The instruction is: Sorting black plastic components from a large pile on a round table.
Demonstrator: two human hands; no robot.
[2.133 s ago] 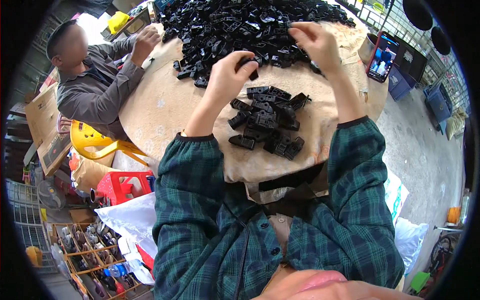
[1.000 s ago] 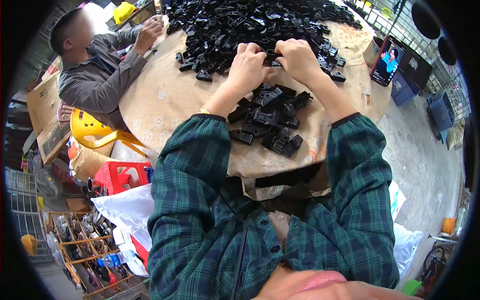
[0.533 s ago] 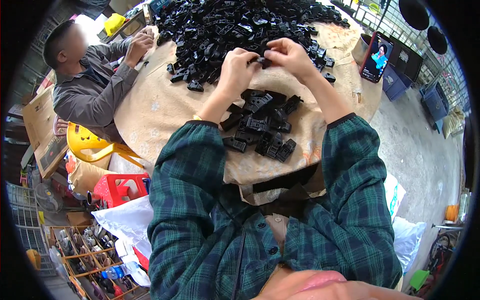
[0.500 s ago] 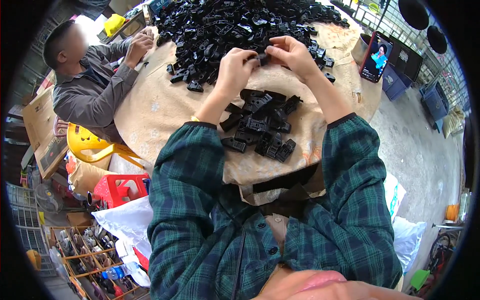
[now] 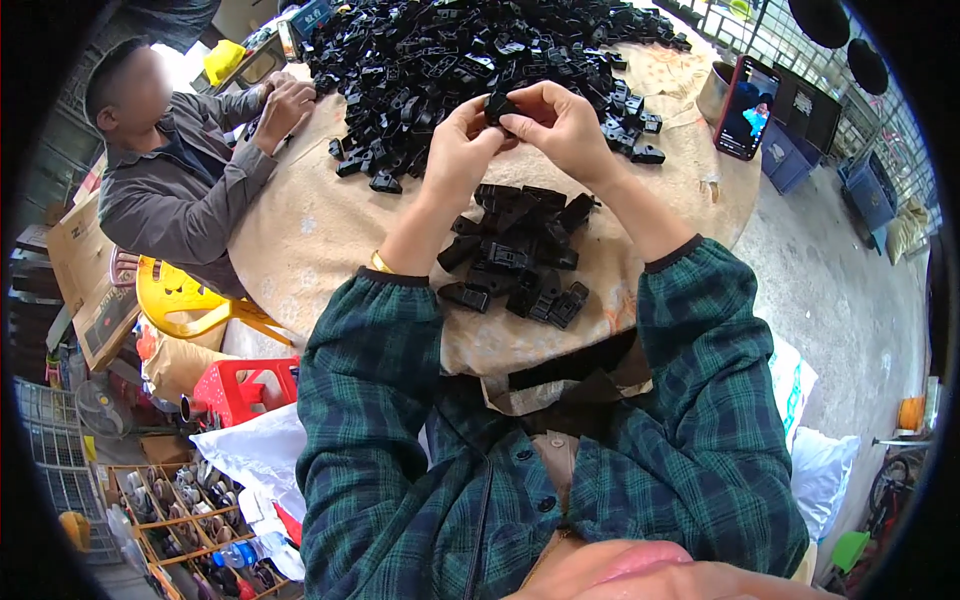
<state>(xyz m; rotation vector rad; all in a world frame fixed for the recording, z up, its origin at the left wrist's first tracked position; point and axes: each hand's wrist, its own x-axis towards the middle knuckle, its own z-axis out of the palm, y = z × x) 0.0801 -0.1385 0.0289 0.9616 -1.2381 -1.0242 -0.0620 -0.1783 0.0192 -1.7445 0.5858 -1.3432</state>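
Observation:
Both my hands meet over the table, at the near edge of a big heap of black plastic parts [image 5: 420, 75]. Between them is one small black plastic part [image 5: 499, 106], its exact kind hidden by my fingers. My left hand [image 5: 462, 145] pinches it from the left, and my right hand [image 5: 562, 130] grips it from the right with thumb and forefinger. Below my hands, nearer to me, lies a smaller pile of black plastic parts [image 5: 505, 258], some of them blocky with clip-like openings.
A beige patterned cloth [image 5: 300, 225] covers the round table. At the right edge a phone [image 5: 748, 108] leans upright against a round container [image 5: 716, 92]. Across to the left another person [image 5: 185, 170] sits with hands at the heap. A yellow chair [image 5: 180, 295] and red stool [image 5: 235, 385] stand left.
My hands have come closer together and a little nearer to me, with the black part now raised between my fingertips. The other person's hands have shifted slightly at the heap's edge.

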